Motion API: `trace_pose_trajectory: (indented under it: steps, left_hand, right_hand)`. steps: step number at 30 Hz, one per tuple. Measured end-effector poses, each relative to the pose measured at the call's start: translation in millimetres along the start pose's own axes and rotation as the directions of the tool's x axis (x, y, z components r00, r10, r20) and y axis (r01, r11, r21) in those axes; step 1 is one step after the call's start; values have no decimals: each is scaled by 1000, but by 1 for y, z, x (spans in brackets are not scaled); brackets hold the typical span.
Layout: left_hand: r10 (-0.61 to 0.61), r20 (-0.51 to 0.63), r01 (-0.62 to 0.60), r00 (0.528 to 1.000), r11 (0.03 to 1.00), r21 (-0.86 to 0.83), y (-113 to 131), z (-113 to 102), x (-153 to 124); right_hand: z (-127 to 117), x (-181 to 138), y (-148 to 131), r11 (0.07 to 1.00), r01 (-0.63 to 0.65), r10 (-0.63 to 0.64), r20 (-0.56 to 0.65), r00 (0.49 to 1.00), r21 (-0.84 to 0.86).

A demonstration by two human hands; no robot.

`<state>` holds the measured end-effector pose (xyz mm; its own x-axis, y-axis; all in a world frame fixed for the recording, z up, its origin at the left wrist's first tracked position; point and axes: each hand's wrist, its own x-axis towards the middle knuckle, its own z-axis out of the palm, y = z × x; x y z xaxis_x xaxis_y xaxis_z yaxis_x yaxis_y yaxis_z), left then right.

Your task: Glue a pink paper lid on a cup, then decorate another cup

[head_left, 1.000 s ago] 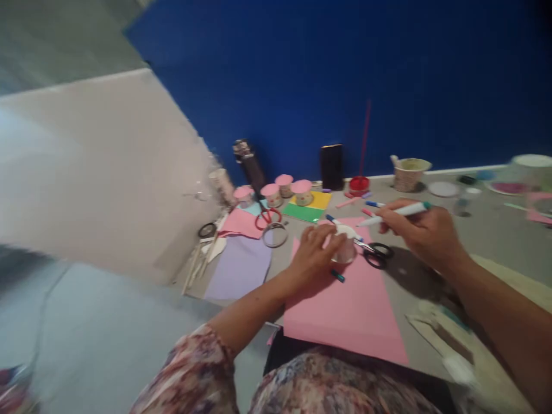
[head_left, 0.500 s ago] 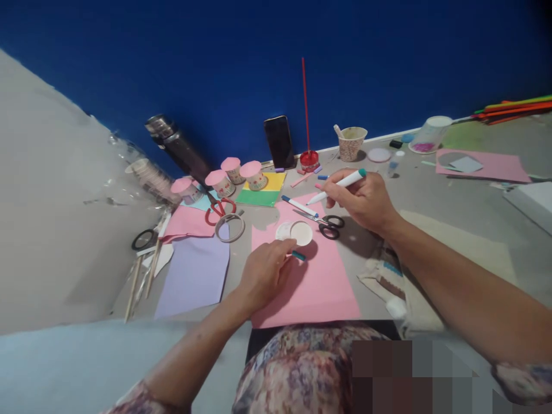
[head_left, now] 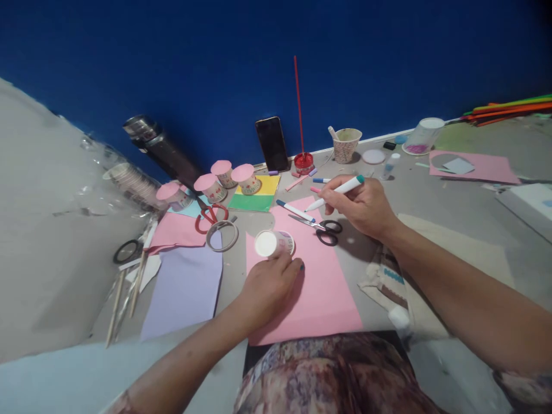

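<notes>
My left hand rests on a pink paper sheet and holds a small upturned paper cup down on it, white base up; a teal pen cap peeks out under my fingers. My right hand hovers over the sheet's far right corner, gripping a white marker with a green end, tip pointing left. Black-handled scissors lie just under that hand. A blue-capped marker lies on the sheet's far edge.
Lilac paper, red scissors and a tape ring lie left. Several pink-topped cups, a phone, a dark flask, a red dish with a stick and a patterned cup line the blue wall. A cloth pouch lies right.
The view swung right and steadied. The cup went from tipped under my left hand to standing base-up, a little nearer the sheet's left side. My right hand with the marker barely moved.
</notes>
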<state>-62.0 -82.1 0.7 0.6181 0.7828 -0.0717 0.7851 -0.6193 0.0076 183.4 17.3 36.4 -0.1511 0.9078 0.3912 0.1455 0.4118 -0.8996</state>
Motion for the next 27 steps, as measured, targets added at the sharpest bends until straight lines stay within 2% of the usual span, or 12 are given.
trace_pose_trajectory:
  steps: [2, 5, 8, 10, 12, 15, 17, 19, 22, 27]
  left_hand:
    - [-21, 153, 17, 988, 999, 27, 5, 2, 5]
    - [-60, 234, 47, 970, 997, 61, 10, 5, 9]
    - [-127, 212, 132, 969, 991, -10, 12, 3, 6]
    - [-189, 139, 215, 972, 954, -211, 13, -3, 1]
    - [-255, 52, 244, 966, 822, -515, 17, -10, -4]
    - [-360, -15, 153, 933, 434, -888, 28, -20, -7]
    - [-417, -17, 70, 909, 193, -979, 36, -22, -4]
    - [-466, -8, 10, 885, 36, -999, 42, -22, 0]
    - [-512, 17, -24, 859, -73, -997, 45, -22, 6]
    - [-539, 50, -11, 841, -110, -994, 44, -25, 10]
  right_hand:
    - [1, 0, -1, 1000, -4, 4, 6, 1000, -5]
    - [0, 1, -2, 1000, -7, 7, 2, 1000, -24]
    - [-2, 1, -4, 1000, -19, 19, 17, 1000, 15]
    - [-4, 0, -7, 995, -39, 33, 64, 997, 96]
    - [-6, -3, -11, 977, -81, 52, 151, 987, 195]
    - [-6, -9, -19, 950, -144, 56, 303, 951, 278]
    - [-4, -12, -24, 949, -146, 36, 363, 931, 281]
    - [-3, -14, -27, 957, -123, 10, 391, 920, 264]
    - [-2, -15, -28, 965, -91, -17, 407, 913, 245]
    - [-5, -13, -30, 983, -61, -17, 419, 908, 171]
